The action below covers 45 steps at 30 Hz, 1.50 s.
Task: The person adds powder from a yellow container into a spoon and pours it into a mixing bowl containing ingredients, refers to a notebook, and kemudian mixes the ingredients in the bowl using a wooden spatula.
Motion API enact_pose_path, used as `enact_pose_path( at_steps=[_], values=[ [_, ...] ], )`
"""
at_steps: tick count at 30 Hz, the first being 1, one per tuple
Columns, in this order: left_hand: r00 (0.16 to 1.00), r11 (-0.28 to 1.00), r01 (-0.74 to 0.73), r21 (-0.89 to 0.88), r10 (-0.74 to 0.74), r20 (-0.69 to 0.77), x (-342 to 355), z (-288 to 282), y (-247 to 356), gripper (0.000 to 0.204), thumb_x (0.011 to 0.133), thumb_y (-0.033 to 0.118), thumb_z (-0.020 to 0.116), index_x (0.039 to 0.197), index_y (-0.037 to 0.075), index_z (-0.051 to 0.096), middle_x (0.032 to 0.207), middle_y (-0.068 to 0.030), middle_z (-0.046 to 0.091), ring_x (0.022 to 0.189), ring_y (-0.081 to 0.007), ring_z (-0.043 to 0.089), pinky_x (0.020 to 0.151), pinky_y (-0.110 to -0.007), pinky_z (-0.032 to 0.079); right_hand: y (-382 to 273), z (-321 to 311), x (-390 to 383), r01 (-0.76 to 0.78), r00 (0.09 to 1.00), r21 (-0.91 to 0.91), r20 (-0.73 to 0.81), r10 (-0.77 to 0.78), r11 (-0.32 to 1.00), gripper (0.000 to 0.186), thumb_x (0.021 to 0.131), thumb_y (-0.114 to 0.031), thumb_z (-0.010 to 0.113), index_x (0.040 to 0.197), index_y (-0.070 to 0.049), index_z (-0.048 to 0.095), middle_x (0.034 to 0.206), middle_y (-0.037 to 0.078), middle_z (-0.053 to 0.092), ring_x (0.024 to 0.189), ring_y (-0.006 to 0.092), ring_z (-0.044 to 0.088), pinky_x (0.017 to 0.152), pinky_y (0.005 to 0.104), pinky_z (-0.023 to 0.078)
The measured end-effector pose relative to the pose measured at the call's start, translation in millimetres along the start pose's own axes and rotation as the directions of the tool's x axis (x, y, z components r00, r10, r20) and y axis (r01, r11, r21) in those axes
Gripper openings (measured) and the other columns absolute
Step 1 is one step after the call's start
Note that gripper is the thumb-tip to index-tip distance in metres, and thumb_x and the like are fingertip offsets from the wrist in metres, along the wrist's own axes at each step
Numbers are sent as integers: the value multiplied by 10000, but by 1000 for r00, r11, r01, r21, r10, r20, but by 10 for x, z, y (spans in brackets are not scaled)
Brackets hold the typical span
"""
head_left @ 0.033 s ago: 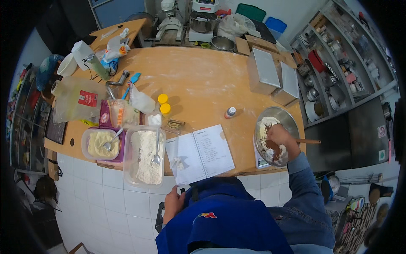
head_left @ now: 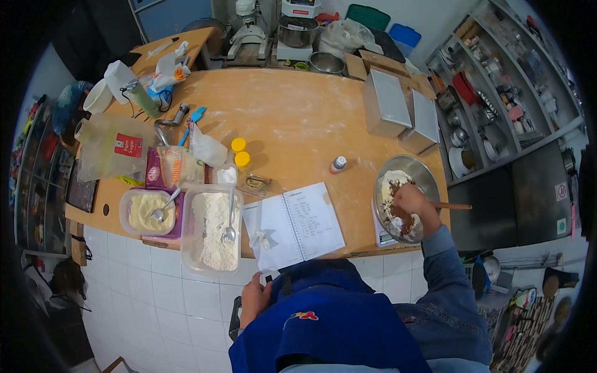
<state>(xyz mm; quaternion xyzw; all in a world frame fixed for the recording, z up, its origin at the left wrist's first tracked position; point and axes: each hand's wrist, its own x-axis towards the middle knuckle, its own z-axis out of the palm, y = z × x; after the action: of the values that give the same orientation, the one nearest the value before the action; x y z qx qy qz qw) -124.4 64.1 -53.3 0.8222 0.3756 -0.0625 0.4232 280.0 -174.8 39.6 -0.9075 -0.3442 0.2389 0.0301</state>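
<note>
My right hand [head_left: 410, 202] is curled inside a steel bowl [head_left: 425, 177] holding white powder and brown powder [head_left: 404, 225]; what its fingers grip is hidden. A wooden handle [head_left: 457, 206] sticks out past the bowl's right rim, and a white scale [head_left: 384, 236] sits underneath. My left hand [head_left: 254, 295] is down below the table's front edge beside my blue apron [head_left: 323, 317], fingers curled, their contents unclear. An open notebook [head_left: 317, 221] lies left of the bowl, beside a tub of flour [head_left: 211, 248] with a spoon in it.
A tub of cream-coloured powder [head_left: 143, 214], bags [head_left: 112, 149], yellow-lidded jars [head_left: 242, 160] and a small bottle [head_left: 337, 165] stand on the wooden table [head_left: 280, 99]. Metal tins [head_left: 385, 102] sit back right. Mixers [head_left: 249, 37] line the back; shelves [head_left: 497, 93] rise at right.
</note>
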Motion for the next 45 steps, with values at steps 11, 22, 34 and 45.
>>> enact_pose_path(
  at_steps=[11, 22, 34, 45],
  values=[
    [999, 1000, -8, 21, 9, -35, 22, -16, -64, 462, 703, 220, 628, 1083, 0, 484, 608, -141, 583, 565, -297, 577, 538, -375, 457, -58, 204, -300, -255, 877, -69, -436, 201, 964, 149, 635, -167, 598, 632, -20, 619, 634, 181, 558, 643, 339, 548, 603, 418, 434],
    [993, 995, 97, 6, -96, -67, -140, -47, -237, 457, 729, 275, 588, 1076, 0, 477, 666, -173, 591, 657, -339, 581, 608, -415, 461, -1021, -67, 192, 204, 780, 54, -613, -129, 978, 213, 643, -102, 578, 824, 4, 612, 747, 184, 542, 709, 314, 546, 631, 372, 442],
    [973, 987, 153, -48, -159, -168, -385, 5, -461, 464, 730, 283, 588, 1079, 2, 469, 682, -170, 595, 673, -348, 579, 618, -422, 459, -3548, 631, 1835, 622, 719, -311, -138, -682, 719, 156, 707, -132, 497, 767, -60, 622, 721, 124, 604, 682, 281, 597, 560, 390, 469],
    [914, 937, 310, -159, -340, -221, -581, -92, -523, 472, 718, 285, 603, 1079, 7, 483, 654, -160, 593, 649, -333, 583, 598, -428, 457, -3836, 1080, 2286, 565, 733, -481, -81, -675, 671, 173, 732, -119, 476, 745, -71, 642, 745, 105, 626, 692, 240, 617, 547, 362, 481]
  ],
)
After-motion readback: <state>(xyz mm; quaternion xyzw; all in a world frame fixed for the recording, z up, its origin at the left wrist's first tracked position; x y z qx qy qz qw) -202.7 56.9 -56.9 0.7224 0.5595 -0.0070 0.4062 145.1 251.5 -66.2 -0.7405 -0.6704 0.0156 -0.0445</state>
